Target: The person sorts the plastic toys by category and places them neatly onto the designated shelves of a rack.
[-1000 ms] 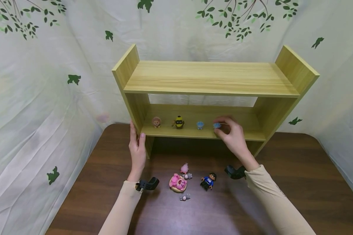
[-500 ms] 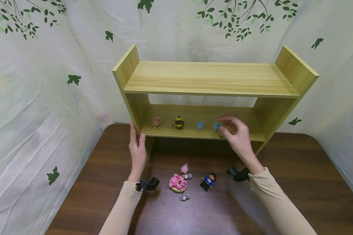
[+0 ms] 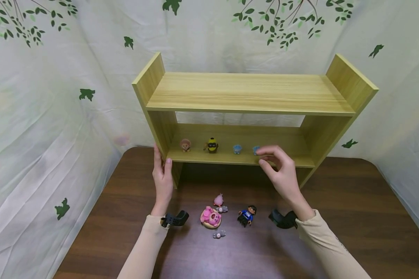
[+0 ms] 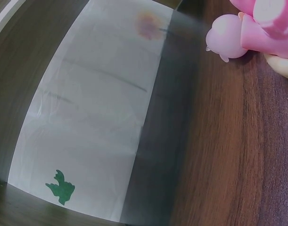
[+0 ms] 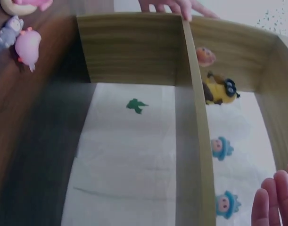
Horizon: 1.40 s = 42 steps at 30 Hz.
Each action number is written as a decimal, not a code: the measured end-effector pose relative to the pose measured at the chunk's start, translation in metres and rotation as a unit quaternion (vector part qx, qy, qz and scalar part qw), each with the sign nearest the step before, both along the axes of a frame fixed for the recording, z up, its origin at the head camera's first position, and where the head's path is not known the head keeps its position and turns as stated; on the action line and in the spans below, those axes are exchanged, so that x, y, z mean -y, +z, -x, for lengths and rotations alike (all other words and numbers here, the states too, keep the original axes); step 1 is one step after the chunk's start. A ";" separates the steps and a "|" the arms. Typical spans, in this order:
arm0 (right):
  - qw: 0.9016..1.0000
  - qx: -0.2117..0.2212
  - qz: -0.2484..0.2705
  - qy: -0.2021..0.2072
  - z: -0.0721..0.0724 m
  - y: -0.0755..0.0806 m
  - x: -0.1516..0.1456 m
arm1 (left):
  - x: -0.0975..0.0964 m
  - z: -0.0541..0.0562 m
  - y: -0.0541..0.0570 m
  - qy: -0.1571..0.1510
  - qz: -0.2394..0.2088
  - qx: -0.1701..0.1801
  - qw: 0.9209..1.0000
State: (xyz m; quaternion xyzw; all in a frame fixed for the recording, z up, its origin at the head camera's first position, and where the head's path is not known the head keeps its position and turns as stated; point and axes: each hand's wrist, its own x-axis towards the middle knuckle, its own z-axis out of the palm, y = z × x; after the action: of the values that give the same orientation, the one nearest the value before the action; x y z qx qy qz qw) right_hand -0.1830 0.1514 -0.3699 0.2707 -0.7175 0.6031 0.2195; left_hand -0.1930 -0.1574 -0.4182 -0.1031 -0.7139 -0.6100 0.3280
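Note:
My left hand (image 3: pixel 163 180) rests against the left side panel of a wooden shelf (image 3: pixel 251 93), fingers straight along the outside and thumb at the front edge. Just right of a small blue-hatted figurine (image 5: pixel 227 205) on the middle board is my right hand (image 3: pixel 281 172), its fingers bent loosely with nothing between them. In the head view the fingertips partly hide that figurine; the right wrist view shows them apart. A matching blue-hatted figurine (image 3: pixel 237 149), a yellow figure with black goggles (image 3: pixel 212 145) and a small brown-pink figurine (image 3: pixel 185 145) stand in the same row leftward.
On the brown table (image 3: pixel 125 232) lie a pink bear on a round base (image 3: pixel 211 217), a pink pig-like figure (image 3: pixel 218 200), two small grey figurines (image 3: pixel 219 234) and a toy man in blue (image 3: pixel 247 216). A leaf-printed cloth (image 3: pixel 209 38) hangs behind.
My right hand has let go of the right blue-hatted figurine and drawn back slightly to the right and toward me. The figurine stays on the board. My left hand has not moved.

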 end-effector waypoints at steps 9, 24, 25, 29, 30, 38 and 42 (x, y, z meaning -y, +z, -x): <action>0.998 0.022 -0.026 0.046 -0.021 -0.010 0.014 | 0.000 0.000 0.000 -0.005 -0.006 0.001 1.000; 0.984 0.099 -0.113 0.092 -0.055 -0.050 0.054 | -0.001 0.001 -0.001 0.001 -0.009 -0.001 1.000; 0.984 0.101 -0.112 0.096 -0.056 -0.053 0.056 | -0.001 0.001 -0.001 0.001 -0.009 -0.001 1.000; 0.983 0.103 -0.105 0.105 -0.056 -0.069 0.062 | -0.001 0.001 -0.001 -0.003 -0.013 -0.002 1.000; 0.983 0.105 -0.105 0.107 -0.055 -0.074 0.063 | -0.001 0.001 -0.001 -0.003 -0.013 -0.004 1.000; 0.973 0.147 -0.140 0.107 -0.051 -0.108 0.069 | 0.000 0.002 -0.002 0.000 -0.014 -0.006 1.000; 0.968 0.160 -0.160 0.106 -0.052 -0.112 0.072 | 0.000 0.002 -0.002 -0.002 -0.016 -0.007 1.000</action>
State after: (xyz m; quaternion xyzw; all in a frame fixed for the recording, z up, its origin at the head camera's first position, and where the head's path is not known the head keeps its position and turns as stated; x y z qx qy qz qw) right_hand -0.1308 0.0791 -0.4814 0.2770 -0.7975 0.5359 -0.0092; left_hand -0.1947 -0.1573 -0.4204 -0.1032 -0.7014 -0.6213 0.3338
